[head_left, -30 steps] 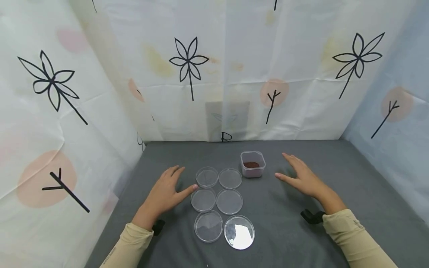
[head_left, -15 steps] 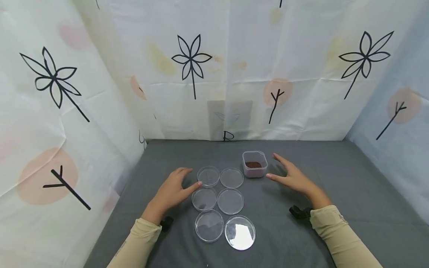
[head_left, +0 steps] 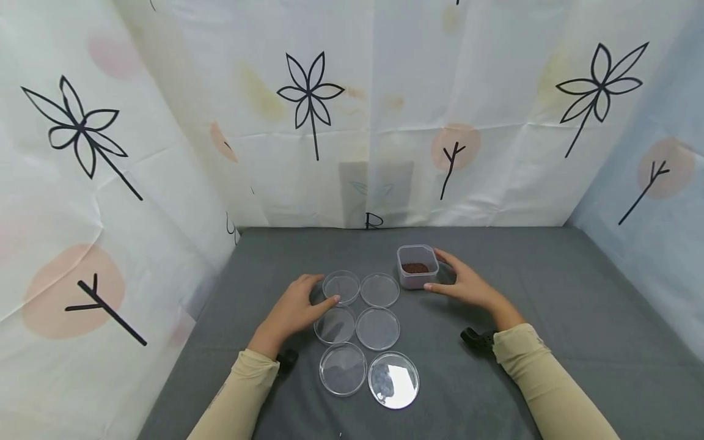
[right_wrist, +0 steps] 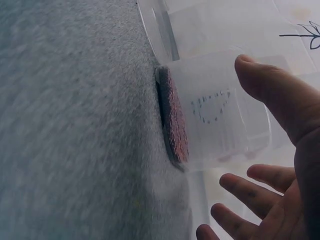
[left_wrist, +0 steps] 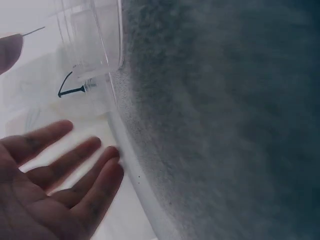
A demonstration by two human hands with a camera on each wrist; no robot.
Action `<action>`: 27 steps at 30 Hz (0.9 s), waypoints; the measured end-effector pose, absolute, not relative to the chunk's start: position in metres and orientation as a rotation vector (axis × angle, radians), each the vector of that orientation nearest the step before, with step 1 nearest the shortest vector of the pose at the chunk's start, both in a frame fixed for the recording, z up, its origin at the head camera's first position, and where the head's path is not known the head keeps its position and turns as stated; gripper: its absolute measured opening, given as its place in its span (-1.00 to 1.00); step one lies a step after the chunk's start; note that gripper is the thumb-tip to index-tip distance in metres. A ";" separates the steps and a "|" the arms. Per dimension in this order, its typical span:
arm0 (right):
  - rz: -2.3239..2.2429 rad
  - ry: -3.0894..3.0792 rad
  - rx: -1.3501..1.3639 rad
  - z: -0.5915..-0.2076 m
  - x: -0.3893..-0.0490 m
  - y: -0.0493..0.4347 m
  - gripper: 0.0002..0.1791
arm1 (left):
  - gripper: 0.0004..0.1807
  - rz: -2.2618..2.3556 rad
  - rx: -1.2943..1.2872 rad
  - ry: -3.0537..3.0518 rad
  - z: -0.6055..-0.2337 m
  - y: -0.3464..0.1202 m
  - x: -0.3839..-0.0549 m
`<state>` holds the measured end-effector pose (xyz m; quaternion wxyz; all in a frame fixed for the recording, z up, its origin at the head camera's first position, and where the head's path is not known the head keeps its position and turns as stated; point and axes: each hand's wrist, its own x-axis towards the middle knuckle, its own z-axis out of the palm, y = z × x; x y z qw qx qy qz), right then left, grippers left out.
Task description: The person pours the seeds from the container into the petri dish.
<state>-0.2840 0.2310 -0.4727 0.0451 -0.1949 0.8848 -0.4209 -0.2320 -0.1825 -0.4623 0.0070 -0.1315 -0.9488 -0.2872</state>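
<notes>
My right hand [head_left: 464, 284] is at the right side of a clear square plastic tub [head_left: 418, 280], which has reddish-brown grains [head_left: 415, 267] at its bottom. Thumb and fingers are spread around the tub's near and right sides, and the right wrist view shows them extended beside its wall [right_wrist: 215, 110]. Spread too, my left hand [head_left: 294, 311] reaches to the back left petri dish [head_left: 342, 286], fingertips right at its rim. The thumb tip overlaps that dish in the head view. In the left wrist view, the left fingers [left_wrist: 85, 185] extend beside a clear dish wall [left_wrist: 100, 40].
Several clear petri dishes stand in two columns, including a back right dish [head_left: 379, 289], a middle right dish [head_left: 377, 329] and a front right dish [head_left: 379, 385] with a bright reflection. A grey cloth [head_left: 550, 305] covers the table. Patterned white curtains [head_left: 247, 183] enclose its back and sides.
My right hand has moved left from beside the tub until its fingers reach around it. My left hand has moved right to the back left petri dish. Tub and dishes have stayed put.
</notes>
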 end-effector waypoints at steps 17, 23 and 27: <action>-1.415 2.586 -0.614 -0.476 -0.301 0.214 0.20 | -0.11 -0.981 -0.474 -3.004 -0.468 -0.176 -0.253; -1.427 2.582 -0.602 -0.477 -0.306 0.210 0.15 | -0.15 -0.985 -0.488 -3.007 -0.470 -0.176 -0.257; -1.460 2.580 -0.602 -0.477 -0.308 0.209 0.11 | -0.15 -0.987 -0.483 -3.020 -0.469 -0.175 -0.258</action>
